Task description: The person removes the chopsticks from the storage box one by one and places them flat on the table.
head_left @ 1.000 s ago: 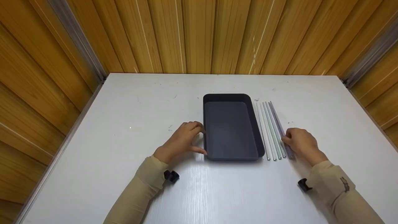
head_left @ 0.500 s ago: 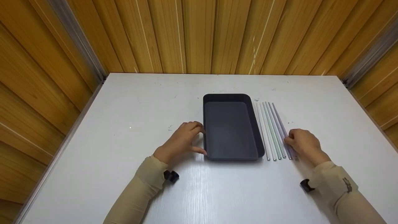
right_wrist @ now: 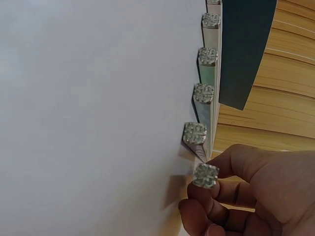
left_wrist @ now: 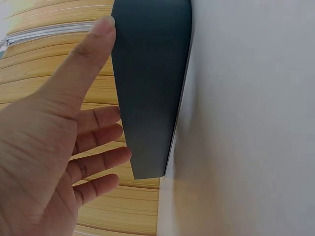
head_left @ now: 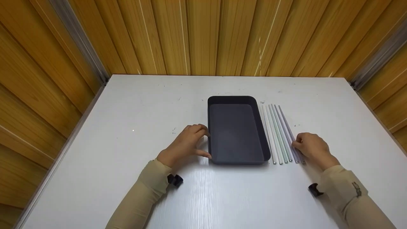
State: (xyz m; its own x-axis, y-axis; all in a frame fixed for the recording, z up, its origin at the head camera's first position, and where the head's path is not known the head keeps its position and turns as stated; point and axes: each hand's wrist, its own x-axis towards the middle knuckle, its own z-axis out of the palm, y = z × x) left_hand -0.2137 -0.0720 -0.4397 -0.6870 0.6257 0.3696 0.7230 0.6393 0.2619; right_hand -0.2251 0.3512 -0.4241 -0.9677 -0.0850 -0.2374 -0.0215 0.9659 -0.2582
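A dark rectangular tray lies on the white table. At its left side my left hand rests with thumb and fingers spread and relaxed, their tips touching the rim; the left wrist view shows this hand against the tray's outer wall. To the right of the tray lies a row of slim pastel chopsticks in white, green and purple. My right hand pinches the outermost purple chopstick between thumb and fingers. Its glittery square end juts out past the fingers in the right wrist view.
Wood-patterned walls enclose the white table at the back and on both sides. Black wrist-worn devices sit at both sleeves. The tray's right wall stands close alongside the chopstick row.
My right hand has shifted slightly right, and the outermost purple chopstick now lies apart from its neighbour, where the two were close together before. My left hand and the tray have stayed put.
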